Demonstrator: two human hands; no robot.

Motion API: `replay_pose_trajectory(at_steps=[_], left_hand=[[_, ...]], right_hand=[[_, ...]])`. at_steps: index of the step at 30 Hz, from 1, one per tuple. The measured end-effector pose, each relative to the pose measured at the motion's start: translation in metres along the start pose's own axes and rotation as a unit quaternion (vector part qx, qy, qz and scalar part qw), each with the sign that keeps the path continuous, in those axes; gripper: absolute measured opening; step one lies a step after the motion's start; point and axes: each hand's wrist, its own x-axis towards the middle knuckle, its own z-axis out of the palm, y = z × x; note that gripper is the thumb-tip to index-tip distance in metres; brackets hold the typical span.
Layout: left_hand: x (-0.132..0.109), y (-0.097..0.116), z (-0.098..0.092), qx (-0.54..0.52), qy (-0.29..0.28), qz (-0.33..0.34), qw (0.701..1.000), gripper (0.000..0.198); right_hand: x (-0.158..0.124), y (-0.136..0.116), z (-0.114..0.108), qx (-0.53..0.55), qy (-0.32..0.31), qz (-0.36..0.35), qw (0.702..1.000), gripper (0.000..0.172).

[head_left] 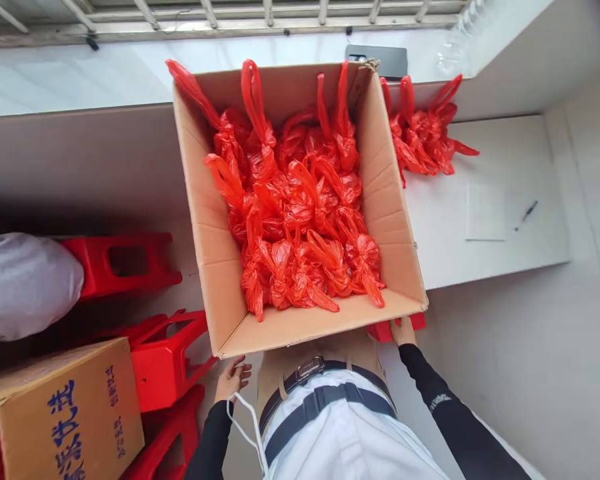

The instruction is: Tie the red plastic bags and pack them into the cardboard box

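A large open cardboard box (310, 327) stands in front of me, filled with several knotted red plastic bags (300, 207). My left hand (234, 377) is just below the box's near left corner, fingers apart and holding nothing. Under the near right corner, my right hand (404, 331) has its fingers curled on the edge of a red plastic stool (380, 331). The box rim hides part of those fingers and most of that stool.
More red bags (425, 133) lie on a white desk (480, 260) at right, with a paper sheet (485, 213) and a pen (526, 215). A phone (385, 61) rests on the sill. At left are red stools (155, 367) and another cardboard box (80, 413).
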Motion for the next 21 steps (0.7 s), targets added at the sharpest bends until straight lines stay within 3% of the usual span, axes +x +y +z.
replay_pose_trajectory(at_steps=[3,7,10,13,16,21], left_hand=[[0.040,0.028,-0.021,0.056,-0.029,0.045,0.997,0.022],[0.075,0.063,-0.047,0.168,-0.060,0.079,0.981,0.021],[0.082,0.083,-0.063,0.255,-0.060,0.090,0.961,0.026],[0.074,0.094,-0.068,0.322,-0.061,0.112,0.938,0.029],[0.056,0.091,-0.058,0.368,-0.077,0.145,0.915,0.030],[0.027,0.050,-0.020,0.418,-0.128,0.209,0.874,0.031]], right_hand=[[-0.057,0.029,0.020,0.059,0.018,0.107,0.992,0.032],[-0.194,0.071,0.078,0.136,0.016,0.262,0.955,0.031],[-0.305,0.088,0.129,0.194,-0.015,0.340,0.920,0.029],[-0.394,0.094,0.171,0.253,-0.034,0.388,0.885,0.030],[-0.450,0.099,0.203,0.311,-0.036,0.410,0.857,0.030],[-0.492,0.116,0.242,0.412,0.000,0.366,0.835,0.031]])
